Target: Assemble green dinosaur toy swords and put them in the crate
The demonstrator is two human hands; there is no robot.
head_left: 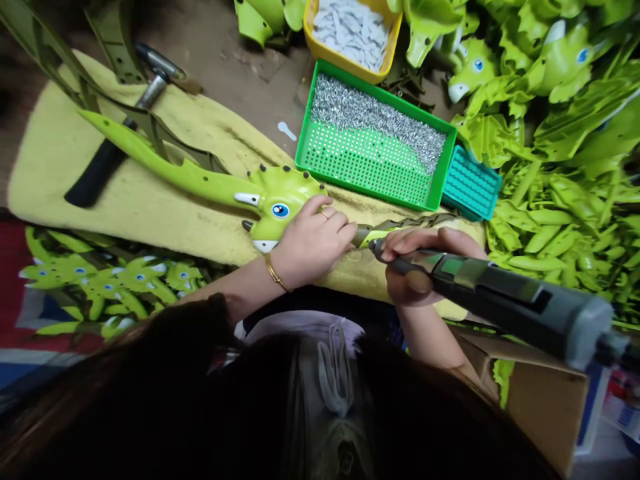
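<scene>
A lime-green plastic dinosaur toy (200, 177) with a long curved neck-like piece, a blue eye and white horns lies on the yellow padded cloth (200, 233). My left hand (313, 240) is closed over the right part of its head, pressing it against the cloth. In my right hand (410, 260) is a grey and black electric screwdriver (505, 287), its fingers wrapped around the front end. The tool's tip points left at a narrow green and olive part of the toy, close to my left fingers. Where exactly the tip touches cannot be made out.
Behind the toy stands a green tray (370, 157) of small screws, with a teal basket (471, 183) beside it and a yellow bin (307, 33) of grey-white pieces beyond. A hammer (107, 157) lies at left. Green parts (555, 227) heap up at right; a cardboard box (540, 407) stands below.
</scene>
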